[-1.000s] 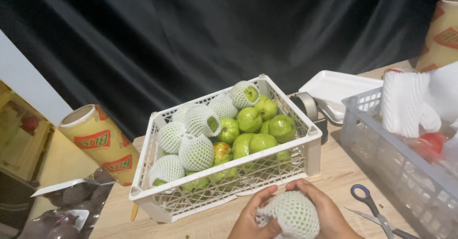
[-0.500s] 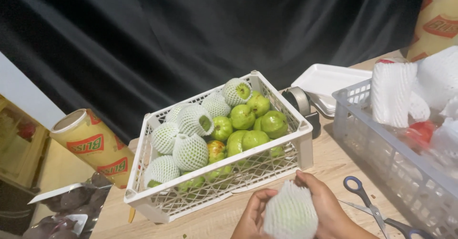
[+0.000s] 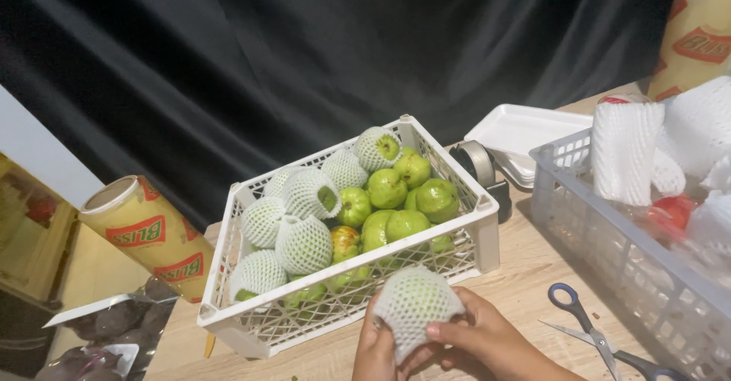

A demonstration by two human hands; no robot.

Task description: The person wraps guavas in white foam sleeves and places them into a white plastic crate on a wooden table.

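We see both hands closed around a round green fruit sheathed in white foam netting (image 3: 415,305) at the bottom of the view: the left hand (image 3: 375,350) cups it from seven o'clock, and the right hand (image 3: 487,337) grips it from four o'clock with fingertips (image 3: 435,331) pressed on the mesh. The white slotted plastic crate (image 3: 487,221) of bare and netted green fruits lies at twelve o'clock from the hands, just beyond them (its near wall close to the held fruit), its long axis running from eight to two o'clock. The right hand is nearer the blue-handled scissors (image 3: 586,328) at three o'clock.
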